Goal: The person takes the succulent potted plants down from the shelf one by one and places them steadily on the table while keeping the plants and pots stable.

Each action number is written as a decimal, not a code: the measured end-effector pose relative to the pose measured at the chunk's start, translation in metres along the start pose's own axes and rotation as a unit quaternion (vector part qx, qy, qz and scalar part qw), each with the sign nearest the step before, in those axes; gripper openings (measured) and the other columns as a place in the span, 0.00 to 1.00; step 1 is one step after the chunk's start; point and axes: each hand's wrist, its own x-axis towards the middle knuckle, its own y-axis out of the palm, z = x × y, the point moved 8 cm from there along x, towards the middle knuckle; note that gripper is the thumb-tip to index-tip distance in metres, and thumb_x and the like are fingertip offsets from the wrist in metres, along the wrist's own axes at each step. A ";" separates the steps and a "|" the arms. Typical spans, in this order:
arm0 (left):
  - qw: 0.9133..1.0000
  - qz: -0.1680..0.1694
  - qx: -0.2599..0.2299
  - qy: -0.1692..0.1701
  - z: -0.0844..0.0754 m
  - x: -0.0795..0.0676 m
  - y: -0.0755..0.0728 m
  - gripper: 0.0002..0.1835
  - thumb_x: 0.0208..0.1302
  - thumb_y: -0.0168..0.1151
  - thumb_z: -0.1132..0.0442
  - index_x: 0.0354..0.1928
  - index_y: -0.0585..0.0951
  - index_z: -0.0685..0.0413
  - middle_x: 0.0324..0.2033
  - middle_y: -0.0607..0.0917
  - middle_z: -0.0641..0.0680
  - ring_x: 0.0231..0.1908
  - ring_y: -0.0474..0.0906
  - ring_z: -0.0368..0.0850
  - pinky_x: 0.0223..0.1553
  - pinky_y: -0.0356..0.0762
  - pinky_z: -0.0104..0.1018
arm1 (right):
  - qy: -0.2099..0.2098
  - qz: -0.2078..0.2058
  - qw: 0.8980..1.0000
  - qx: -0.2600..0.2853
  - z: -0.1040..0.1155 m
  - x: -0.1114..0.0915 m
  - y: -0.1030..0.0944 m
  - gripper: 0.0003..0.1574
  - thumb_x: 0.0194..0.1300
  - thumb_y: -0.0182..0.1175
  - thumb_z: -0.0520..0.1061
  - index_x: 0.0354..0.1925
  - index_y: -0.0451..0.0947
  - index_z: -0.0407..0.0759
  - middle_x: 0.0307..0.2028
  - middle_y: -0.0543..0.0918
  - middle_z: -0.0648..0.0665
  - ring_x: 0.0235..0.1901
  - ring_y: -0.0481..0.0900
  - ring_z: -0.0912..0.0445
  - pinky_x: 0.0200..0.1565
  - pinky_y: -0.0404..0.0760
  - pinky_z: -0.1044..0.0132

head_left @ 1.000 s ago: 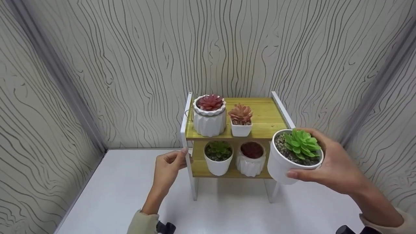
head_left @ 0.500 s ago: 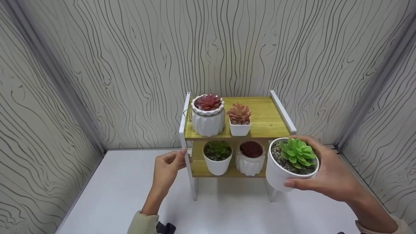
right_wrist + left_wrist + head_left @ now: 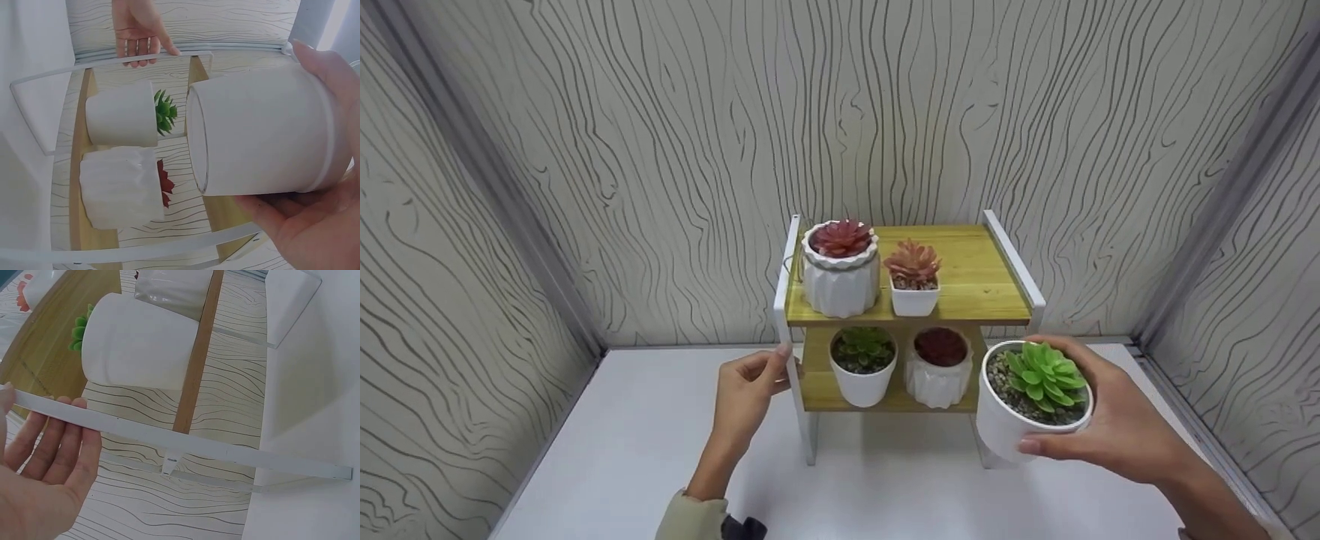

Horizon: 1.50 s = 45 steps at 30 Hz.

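Observation:
My right hand [image 3: 1117,427] grips a round white pot [image 3: 1005,424] with a bright green succulent [image 3: 1046,375], tilted slightly, in front of the right side of a two-tier wooden shelf [image 3: 975,262]. In the right wrist view the thumb and fingers wrap around this pot [image 3: 264,132]. My left hand [image 3: 746,390] pinches the white metal frame of the shelf at its left front; in the left wrist view, the fingers curl behind the white bar [image 3: 140,433]. On the lower tier stand a white pot with a green succulent [image 3: 864,367] and a ribbed pot with a dark red succulent [image 3: 939,371].
On the upper tier, a large fluted white pot with a red succulent [image 3: 841,274] stands at the left, beside a small square pot with a pinkish succulent [image 3: 913,281]. The shelf stands on a white table [image 3: 645,435], before wood-grain patterned walls [image 3: 885,105].
My right hand has lowered the potted green succulent from near the upper tier's height to beside the lower tier. The left hand stays on the shelf frame.

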 end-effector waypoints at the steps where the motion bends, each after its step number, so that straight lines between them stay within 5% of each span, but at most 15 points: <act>1: 1.000 0.000 0.000 0.001 0.000 0.000 0.000 0.19 0.76 0.63 0.48 0.46 0.90 0.58 0.44 0.92 0.61 0.48 0.91 0.51 0.52 0.91 0.36 | -0.001 0.002 1.000 0.002 -0.001 -0.001 0.000 0.61 0.36 0.86 0.33 0.69 0.72 0.48 0.54 0.85 0.50 0.51 0.83 0.62 0.53 0.82 0.76; 14: 1.000 0.002 -0.009 -0.001 0.000 0.000 0.001 0.19 0.76 0.64 0.49 0.46 0.90 0.59 0.43 0.92 0.60 0.48 0.91 0.51 0.52 0.91 0.36 | -0.012 0.014 1.000 -0.003 -0.019 -0.016 0.002 0.65 0.34 0.87 0.33 0.72 0.70 0.47 0.58 0.84 0.51 0.53 0.82 0.63 0.54 0.81 0.76; 24: 1.000 0.006 -0.023 0.010 -0.003 0.001 0.002 0.21 0.77 0.63 0.53 0.46 0.88 0.68 0.43 0.91 0.66 0.49 0.91 0.59 0.51 0.91 0.37 | -0.009 0.015 1.000 0.010 -0.039 -0.029 -0.005 0.63 0.37 0.84 0.29 0.71 0.70 0.42 0.58 0.83 0.49 0.52 0.82 0.62 0.49 0.83 0.75; 45: 1.000 0.001 -0.008 -0.003 0.000 -0.001 0.001 0.18 0.76 0.63 0.49 0.47 0.90 0.58 0.46 0.91 0.64 0.50 0.91 0.55 0.53 0.91 0.37 | 0.037 -0.043 0.998 -0.032 -0.069 -0.042 -0.027 0.60 0.37 0.83 0.27 0.69 0.71 0.39 0.57 0.82 0.59 0.50 0.80 0.68 0.48 0.79 0.82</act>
